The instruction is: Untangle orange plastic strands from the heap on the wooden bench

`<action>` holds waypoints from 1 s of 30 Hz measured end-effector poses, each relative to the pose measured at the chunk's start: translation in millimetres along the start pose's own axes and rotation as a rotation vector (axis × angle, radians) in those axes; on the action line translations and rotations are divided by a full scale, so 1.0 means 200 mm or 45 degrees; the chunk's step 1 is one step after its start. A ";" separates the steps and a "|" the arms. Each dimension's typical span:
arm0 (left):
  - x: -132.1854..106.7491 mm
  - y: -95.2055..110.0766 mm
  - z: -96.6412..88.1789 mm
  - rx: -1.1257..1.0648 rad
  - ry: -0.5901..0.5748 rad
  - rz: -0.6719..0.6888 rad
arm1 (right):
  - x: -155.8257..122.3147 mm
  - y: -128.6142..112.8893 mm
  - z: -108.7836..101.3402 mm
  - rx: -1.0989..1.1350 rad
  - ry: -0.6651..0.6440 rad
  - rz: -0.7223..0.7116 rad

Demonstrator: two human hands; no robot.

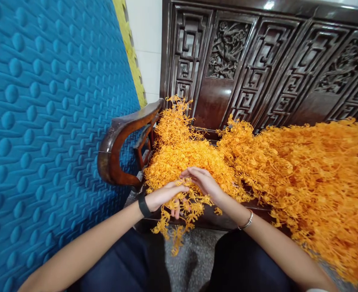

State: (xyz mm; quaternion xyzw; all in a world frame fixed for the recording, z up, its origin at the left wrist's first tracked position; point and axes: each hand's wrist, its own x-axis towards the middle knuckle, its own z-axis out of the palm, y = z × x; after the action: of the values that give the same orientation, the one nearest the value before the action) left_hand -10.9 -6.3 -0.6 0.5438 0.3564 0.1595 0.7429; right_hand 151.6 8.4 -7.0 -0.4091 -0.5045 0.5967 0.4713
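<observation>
A loose cluster of orange plastic flower pieces (194, 209) hangs between my two hands, above my knees. My left hand (166, 194), with a black band at its wrist, is closed around part of the cluster; some fingertips show below among the pieces. From the other side, my right hand (206, 184) curves over the top of the same cluster, its fingers close together and its thumb hidden. A bracelet (247, 221) circles the right wrist. Just behind both hands lies a heap of the same orange pieces (185, 156) on the wooden bench.
A larger orange heap (324, 174) spreads along the bench to the right. The curved wooden armrest (108, 154) stands at left, with a carved dark backrest (215, 97) behind. A blue textured foam mat (54, 121) fills the left side. Speckled grey floor (194, 251) shows between my knees.
</observation>
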 end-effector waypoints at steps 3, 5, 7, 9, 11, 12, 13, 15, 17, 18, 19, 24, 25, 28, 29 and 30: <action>-0.01 0.02 -0.02 -0.022 0.093 0.054 | -0.01 -0.03 0.00 -0.055 0.069 -0.062; -0.01 0.03 -0.04 -0.039 0.148 0.095 | -0.03 -0.06 0.00 -0.100 0.069 -0.106; -0.01 0.03 -0.06 -0.056 0.202 0.140 | -0.04 -0.09 0.00 -0.176 0.050 -0.136; -0.01 0.03 -0.08 -0.082 0.252 0.184 | -0.05 -0.11 0.00 -0.278 -0.003 -0.140; -0.01 0.02 -0.09 -0.115 0.291 0.219 | -0.06 -0.13 0.00 -0.378 -0.061 -0.126; -0.01 0.02 -0.10 -0.135 0.309 0.234 | -0.06 -0.14 0.00 -0.416 -0.081 -0.117; -0.01 0.02 -0.10 -0.157 0.330 0.248 | -0.07 -0.14 0.00 -0.442 -0.092 -0.112; 0.00 0.02 -0.11 -0.209 0.370 0.277 | -0.07 -0.14 0.00 -0.459 -0.093 -0.113; 0.01 0.02 -0.11 -0.261 0.398 0.307 | -0.07 -0.13 0.00 -0.451 -0.085 -0.119; 0.01 0.02 -0.11 -0.285 0.405 0.320 | -0.07 -0.13 0.00 -0.452 -0.077 -0.124; 0.01 0.02 -0.11 -0.306 0.407 0.329 | -0.06 -0.13 0.00 -0.463 -0.068 -0.132; 0.01 0.03 -0.12 -0.373 0.416 0.374 | -0.06 -0.15 -0.02 -0.632 -0.004 -0.151; 0.01 0.03 -0.12 -0.381 0.424 0.387 | -0.06 -0.16 -0.03 -0.671 0.008 -0.138; 0.01 0.03 -0.12 -0.392 0.468 0.428 | -0.06 -0.17 -0.05 -0.699 0.018 -0.076; 0.01 0.03 -0.12 -0.390 0.492 0.440 | -0.06 -0.17 -0.06 -0.656 0.001 -0.044; 0.01 0.03 -0.12 -0.384 0.523 0.455 | -0.06 -0.17 -0.06 -0.593 -0.017 -0.019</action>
State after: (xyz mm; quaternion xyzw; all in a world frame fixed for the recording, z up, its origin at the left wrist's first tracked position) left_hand -25.5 14.6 -0.6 0.4379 0.3702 0.4450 0.6879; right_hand 171.3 0.6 25.1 -0.4992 -0.6346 0.4633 0.3651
